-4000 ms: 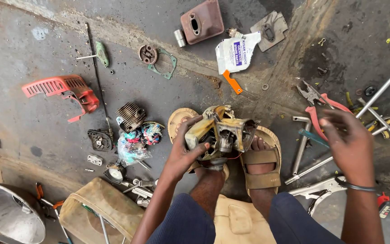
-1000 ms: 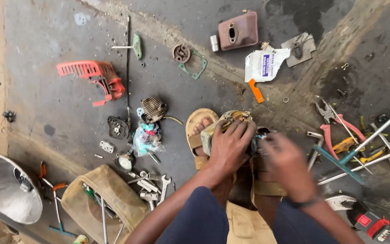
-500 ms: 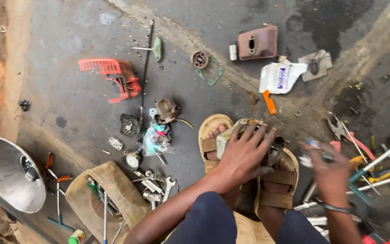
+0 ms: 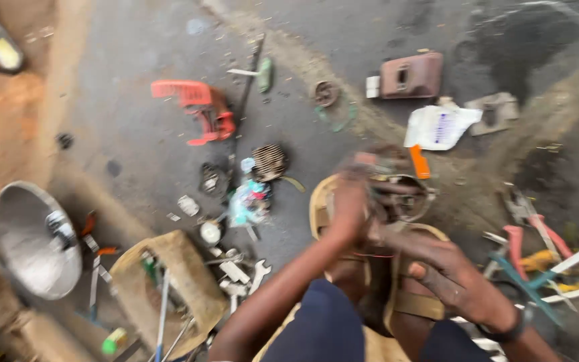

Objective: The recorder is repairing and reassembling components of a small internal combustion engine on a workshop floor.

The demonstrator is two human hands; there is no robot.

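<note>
Blurred view down onto a grey concrete floor [image 4: 135, 154] strewn with parts. Left hand [image 4: 351, 204] laid on the near side of a small grimy metal engine block [image 4: 403, 198], fingers [image 4: 363, 171] curled over its top edge and gripping it, though smeared by motion. Right hand [image 4: 447, 268] just beside and below the block, fingers [image 4: 418, 273] loosely bent, nothing clearly held; contact with the block impossible to tell. Engine block propped between two tan sandals [image 4: 322, 204], low in the middle of the view.

Further off on the floor: a red slatted plastic cover [image 4: 192, 107] at upper left, a brown box-shaped metal housing [image 4: 410, 75] at top, a white crumpled plastic bag [image 4: 437, 126] near it. Red-handled pliers [image 4: 527, 231] at right. A dented silver metal bowl [image 4: 35, 241] at far left, beside a tan cloth tool bag [image 4: 175, 278] with spanners.
</note>
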